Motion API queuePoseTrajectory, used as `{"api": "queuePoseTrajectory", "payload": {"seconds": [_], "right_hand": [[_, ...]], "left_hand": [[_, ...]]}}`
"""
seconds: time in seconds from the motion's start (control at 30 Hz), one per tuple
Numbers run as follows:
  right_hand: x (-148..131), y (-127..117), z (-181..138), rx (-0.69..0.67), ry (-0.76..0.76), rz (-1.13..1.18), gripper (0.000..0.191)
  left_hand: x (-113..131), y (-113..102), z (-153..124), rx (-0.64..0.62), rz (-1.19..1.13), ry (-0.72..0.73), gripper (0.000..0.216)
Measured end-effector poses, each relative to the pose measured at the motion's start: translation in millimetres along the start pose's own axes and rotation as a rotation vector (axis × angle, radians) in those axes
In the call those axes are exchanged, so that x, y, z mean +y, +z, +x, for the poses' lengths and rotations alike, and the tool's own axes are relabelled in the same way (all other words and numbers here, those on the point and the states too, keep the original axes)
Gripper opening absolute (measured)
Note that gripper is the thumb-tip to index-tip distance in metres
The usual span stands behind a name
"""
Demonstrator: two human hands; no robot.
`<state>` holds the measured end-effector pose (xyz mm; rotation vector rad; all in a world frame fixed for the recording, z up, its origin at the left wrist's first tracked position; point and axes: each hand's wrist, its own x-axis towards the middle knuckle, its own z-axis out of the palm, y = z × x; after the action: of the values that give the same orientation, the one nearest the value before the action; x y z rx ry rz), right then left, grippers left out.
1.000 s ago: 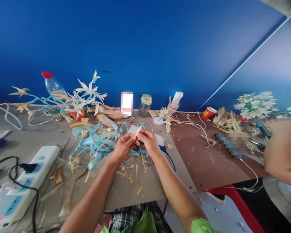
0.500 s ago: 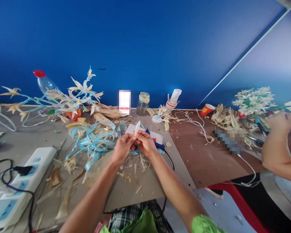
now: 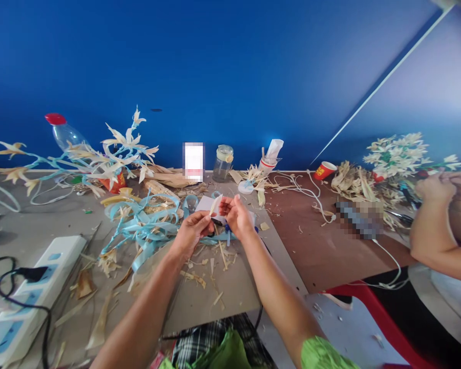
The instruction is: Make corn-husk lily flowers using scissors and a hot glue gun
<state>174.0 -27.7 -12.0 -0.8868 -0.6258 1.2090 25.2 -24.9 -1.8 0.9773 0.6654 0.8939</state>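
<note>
My left hand [image 3: 194, 229] pinches a pale, pointed corn husk petal [image 3: 215, 204] between thumb and fingers, its tip upward. Just to the right, my right hand [image 3: 238, 218] is open, its fingers slightly curled and apart from the petal. Behind and below the hands lies a blue and black tool [image 3: 228, 234], mostly hidden. A white box or card [image 3: 204, 204] is partly covered by the hands. Light-blue ribbon [image 3: 153, 238] lies in loops left of my left hand, with husk flowers on blue-wrapped stems [image 3: 127, 141] behind it.
A white power strip [image 3: 38, 287] with a black plug lies at the left. A clear jar [image 3: 223, 165], a red paper cup [image 3: 325, 170] and husk scraps [image 3: 194, 278] are on the table. Another person's arm [image 3: 432, 225] is at the right, near a white husk bouquet [image 3: 398, 155].
My right hand has let go of the petal and moved slightly right, its fingers opening. The petal stays in my left hand, now leaning right. The view has shifted slightly.
</note>
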Motion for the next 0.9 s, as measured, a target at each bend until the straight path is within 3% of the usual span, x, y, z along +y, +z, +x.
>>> {"api": "queuePoseTrajectory", "payload": {"seconds": [0.17, 0.37, 0.5, 0.73, 0.9], "right_hand": [[-6, -1, 0, 0.068, -0.007, -0.074, 0.035], [-6, 1, -1, 0.054, 0.017, -0.082, 0.019], [-3, 0, 0, 0.016, 0.058, -0.016, 0.017], [0, -2, 1, -0.007, 0.182, 0.029, 0.020], [1, -1, 1, 0.009, 0.236, 0.075, 0.020]], "left_hand": [[-2, 4, 1, -0.006, 0.062, -0.016, 0.026], [-7, 2, 4, -0.001, 0.172, 0.029, 0.024], [-8, 1, 4, 0.020, 0.158, 0.039, 0.024], [-11, 0, 3, -0.060, -0.002, -0.026, 0.023], [-8, 0, 3, -0.025, -0.040, -0.009, 0.022]]}}
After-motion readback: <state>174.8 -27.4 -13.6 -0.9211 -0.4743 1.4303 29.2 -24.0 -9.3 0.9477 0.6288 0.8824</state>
